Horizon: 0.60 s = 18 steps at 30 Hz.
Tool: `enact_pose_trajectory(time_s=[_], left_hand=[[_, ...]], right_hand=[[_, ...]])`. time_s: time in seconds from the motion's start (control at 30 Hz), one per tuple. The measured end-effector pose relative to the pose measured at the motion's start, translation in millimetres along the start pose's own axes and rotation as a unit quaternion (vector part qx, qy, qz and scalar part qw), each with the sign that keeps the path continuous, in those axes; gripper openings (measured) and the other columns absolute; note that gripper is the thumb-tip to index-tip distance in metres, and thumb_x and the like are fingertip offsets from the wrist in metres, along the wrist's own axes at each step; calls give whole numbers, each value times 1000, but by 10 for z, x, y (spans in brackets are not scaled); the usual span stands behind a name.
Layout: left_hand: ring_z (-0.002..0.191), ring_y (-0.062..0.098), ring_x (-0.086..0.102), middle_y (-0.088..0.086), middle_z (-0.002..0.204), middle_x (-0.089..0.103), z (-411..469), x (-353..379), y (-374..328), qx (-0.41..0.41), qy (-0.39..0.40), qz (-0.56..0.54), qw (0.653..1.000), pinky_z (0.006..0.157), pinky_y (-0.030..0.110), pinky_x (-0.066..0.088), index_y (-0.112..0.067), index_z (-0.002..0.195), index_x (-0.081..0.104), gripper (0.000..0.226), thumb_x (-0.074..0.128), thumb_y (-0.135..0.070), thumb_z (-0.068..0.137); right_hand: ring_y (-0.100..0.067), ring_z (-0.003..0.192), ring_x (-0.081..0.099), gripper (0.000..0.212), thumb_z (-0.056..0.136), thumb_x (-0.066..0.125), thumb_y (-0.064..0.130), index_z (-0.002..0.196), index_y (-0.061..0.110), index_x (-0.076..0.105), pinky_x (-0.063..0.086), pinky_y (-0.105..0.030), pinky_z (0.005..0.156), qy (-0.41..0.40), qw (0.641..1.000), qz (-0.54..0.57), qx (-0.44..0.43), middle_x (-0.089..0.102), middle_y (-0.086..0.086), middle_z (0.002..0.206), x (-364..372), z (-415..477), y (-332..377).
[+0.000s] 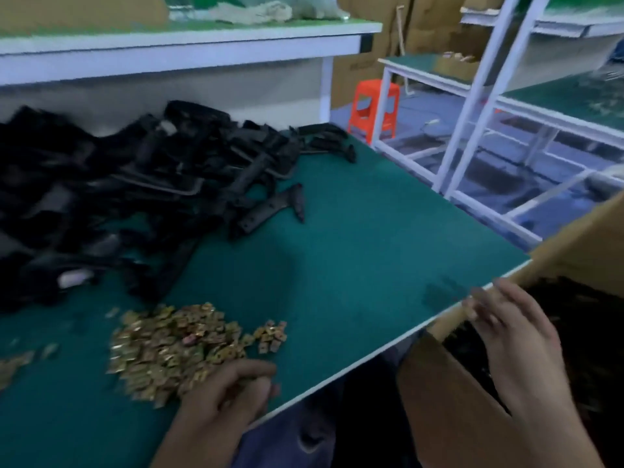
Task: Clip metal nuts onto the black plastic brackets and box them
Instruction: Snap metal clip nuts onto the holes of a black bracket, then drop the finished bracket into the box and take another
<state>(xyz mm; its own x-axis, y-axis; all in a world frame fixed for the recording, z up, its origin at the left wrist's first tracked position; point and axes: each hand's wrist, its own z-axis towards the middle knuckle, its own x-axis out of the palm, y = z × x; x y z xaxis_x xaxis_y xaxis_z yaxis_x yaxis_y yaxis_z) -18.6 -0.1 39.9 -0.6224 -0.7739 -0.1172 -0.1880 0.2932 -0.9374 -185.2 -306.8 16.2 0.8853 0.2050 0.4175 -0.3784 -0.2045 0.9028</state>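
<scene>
Our left hand (233, 386) curls its fingers round brass-coloured metal nuts (175, 339) heaped on the green surface (371, 231), for clipping to the black plastic brackets (135, 184) behind; our right hand (516, 336), fingers straight and empty, hovers over the brown cardboard box (439, 383).

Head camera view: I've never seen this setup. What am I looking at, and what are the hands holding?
No machine here: a person works with bare hands, and the single picture comes from a camera on their head, looking down. On the green table lie a heap of black brackets and a pile of gold metal nuts. The left hand curls its fingers into that pile, apparently pinching some. The right hand, blurred, fingers straight, hangs over a cardboard box beside the table and seems to hold nothing.
</scene>
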Motion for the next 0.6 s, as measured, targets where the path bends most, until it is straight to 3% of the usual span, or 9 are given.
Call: enact_pose_trajectory(time_s=[0.07, 0.17, 0.23, 0.3, 0.4, 0.5, 0.6], left_hand=[[83, 7, 72, -1, 88, 79, 3, -105, 95, -4, 10, 0, 1000, 67, 7, 49, -23, 94, 76, 15, 65, -12, 94], [87, 9, 71, -2, 92, 78, -45, -257, 79, -21, -21, 7, 1000, 72, 12, 52, -24, 99, 75, 15, 63, -15, 95], [83, 8, 71, -1, 93, 78, -86, -331, 95, -28, -41, 3, 999, 73, 15, 53, -24, 98, 76, 17, 63, -13, 96], [84, 10, 71, -1, 92, 78, -121, -384, 95, -37, -60, -7, 997, 78, 21, 53, -23, 97, 76, 17, 63, -13, 96], [89, 9, 72, -3, 95, 78, -164, -444, 129, -39, -69, 2, 997, 86, 27, 53, -26, 96, 77, 17, 64, -16, 95], [90, 2, 72, -5, 95, 78, -216, -503, 164, -26, -83, 11, 996, 83, 18, 52, -36, 87, 79, 23, 67, -17, 92], [86, 5, 73, -4, 93, 78, -232, -576, 235, -25, -105, 18, 994, 74, 13, 53, -40, 84, 77, 26, 68, -16, 91]], right_hand=[[-15, 72, 70, 20, 98, 57, 0, 112, 11, 67, 60, -22, 70, 102, 986, -134, 5, 74, -7, 84, 515, -130, -237], [-15, 68, 66, 23, 95, 63, -3, 102, 17, 69, 62, -29, 67, 259, 938, -232, 2, 72, 2, 73, 1220, -224, -510], [-12, 69, 66, 19, 95, 65, 5, 103, 22, 70, 62, -39, 75, 331, 893, -303, -4, 70, 10, 74, 1690, -195, -637], [-12, 80, 69, 16, 96, 63, 16, 108, 25, 69, 59, -44, 85, 377, 841, -386, -25, 71, 13, 88, 2133, -60, -790], [-25, 117, 59, 29, 97, 59, 16, 125, 21, 62, 48, -42, 101, 407, 719, -539, -164, 64, -3, 124, 2757, 249, -1080], [-37, 137, 39, 49, 96, 57, 12, 143, 13, 46, 36, -47, 110, 374, 568, -676, -284, 47, -13, 148, 3195, 595, -1292], [-40, 153, 10, 69, 99, 57, 19, 158, 11, 21, 22, -52, 119, 364, 427, -774, -295, 21, -13, 166, 3445, 957, -1329]])
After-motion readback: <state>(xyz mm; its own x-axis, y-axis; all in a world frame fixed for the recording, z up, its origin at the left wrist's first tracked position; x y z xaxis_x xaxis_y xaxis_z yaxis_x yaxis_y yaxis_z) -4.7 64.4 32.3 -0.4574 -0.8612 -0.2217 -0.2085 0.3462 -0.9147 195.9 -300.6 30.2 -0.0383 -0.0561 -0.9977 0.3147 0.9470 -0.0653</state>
